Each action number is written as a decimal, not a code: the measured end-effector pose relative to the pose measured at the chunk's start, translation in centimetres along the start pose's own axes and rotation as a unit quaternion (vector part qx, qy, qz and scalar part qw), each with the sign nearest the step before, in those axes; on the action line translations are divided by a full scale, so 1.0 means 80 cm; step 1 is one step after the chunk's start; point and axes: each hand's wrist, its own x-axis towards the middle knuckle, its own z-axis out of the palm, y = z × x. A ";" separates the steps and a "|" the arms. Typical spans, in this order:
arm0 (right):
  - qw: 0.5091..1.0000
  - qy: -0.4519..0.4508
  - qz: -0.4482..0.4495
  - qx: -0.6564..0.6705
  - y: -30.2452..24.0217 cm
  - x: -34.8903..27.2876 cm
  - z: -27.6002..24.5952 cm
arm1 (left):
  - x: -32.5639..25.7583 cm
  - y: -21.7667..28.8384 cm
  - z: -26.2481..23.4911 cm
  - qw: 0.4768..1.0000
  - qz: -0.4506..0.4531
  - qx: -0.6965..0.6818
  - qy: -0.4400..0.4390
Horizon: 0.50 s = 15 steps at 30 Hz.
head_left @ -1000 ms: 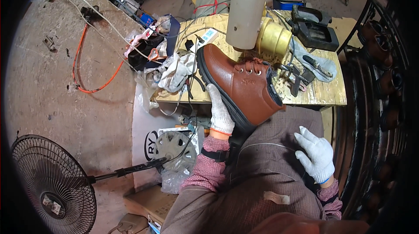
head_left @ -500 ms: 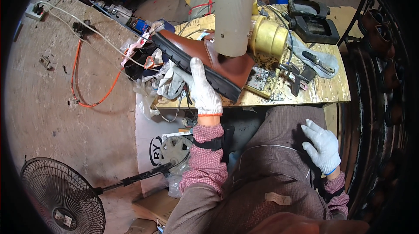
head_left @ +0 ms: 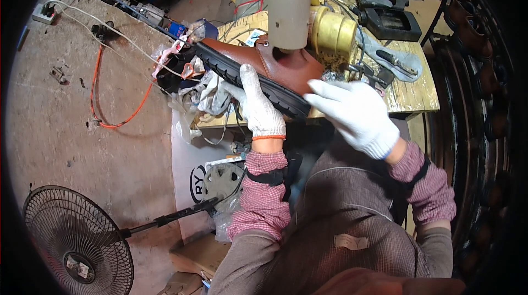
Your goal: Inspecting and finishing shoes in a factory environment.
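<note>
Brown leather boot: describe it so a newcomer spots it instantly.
Find the wooden workbench and the pale upright post above it. The brown leather boot lies tilted under that post, gripped by the white-gloved left hand. Only it has a black ridged sole.

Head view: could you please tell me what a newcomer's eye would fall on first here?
Most striking is the brown leather boot with its black treaded sole, lying on its side at the centre of the cluttered wooden bench, under a pale upright post. The white-gloved left hand grips the sole, while the gloved right hand reaches in, open, beside it. A black floor fan stands at lower left.
</note>
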 end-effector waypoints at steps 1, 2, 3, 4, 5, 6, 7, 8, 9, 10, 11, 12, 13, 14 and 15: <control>0.999 -0.014 -0.031 -0.033 -0.005 0.018 0.005 | -0.011 -0.003 0.000 1.000 -0.012 0.010 0.022; 0.995 0.029 -0.071 -0.064 -0.011 0.035 0.015 | -0.017 -0.009 -0.006 0.999 0.013 0.032 0.003; 0.995 -0.009 -0.079 -0.063 -0.019 0.047 0.021 | -0.021 -0.017 -0.013 1.000 0.004 0.019 0.000; 0.993 -0.047 -0.088 -0.062 -0.025 0.053 0.025 | -0.026 -0.017 -0.015 1.000 -0.002 0.006 -0.003; 0.991 -0.066 -0.097 -0.071 -0.026 0.049 0.021 | -0.041 -0.006 -0.007 0.999 0.001 0.047 0.019; 0.984 -0.137 -0.100 -0.058 -0.023 0.040 0.008 | -0.036 -0.015 -0.011 0.999 0.029 0.032 -0.001; 0.972 -0.205 -0.111 -0.038 -0.019 0.027 -0.001 | -0.035 -0.009 -0.016 0.999 0.030 0.028 0.001; 0.931 -0.359 -0.050 0.035 -0.011 0.008 -0.007 | -0.031 -0.002 -0.022 0.999 0.034 0.023 0.003; 0.856 -0.515 0.008 0.051 -0.003 -0.006 -0.012 | -0.023 0.002 -0.026 0.999 0.039 0.023 0.011; 0.813 -0.574 0.071 0.062 0.011 -0.045 -0.008 | -0.013 0.000 -0.023 0.999 0.020 0.009 0.025; 0.789 -0.605 0.101 0.021 0.016 -0.065 -0.014 | -0.005 -0.003 -0.022 0.999 0.003 -0.001 0.042; 0.828 -0.539 0.144 0.051 0.026 -0.104 -0.018 | 0.000 -0.006 -0.015 0.999 0.003 -0.007 0.038; 0.836 -0.511 0.184 0.071 0.029 -0.123 -0.025 | 0.006 -0.009 -0.009 0.999 0.014 0.002 0.032; 0.876 -0.421 0.211 0.098 0.027 -0.139 -0.031 | 0.014 -0.015 -0.006 0.999 0.026 0.012 0.028; 0.893 -0.355 0.246 0.123 0.025 -0.156 -0.033 | 0.019 -0.018 -0.005 0.999 0.040 0.006 0.026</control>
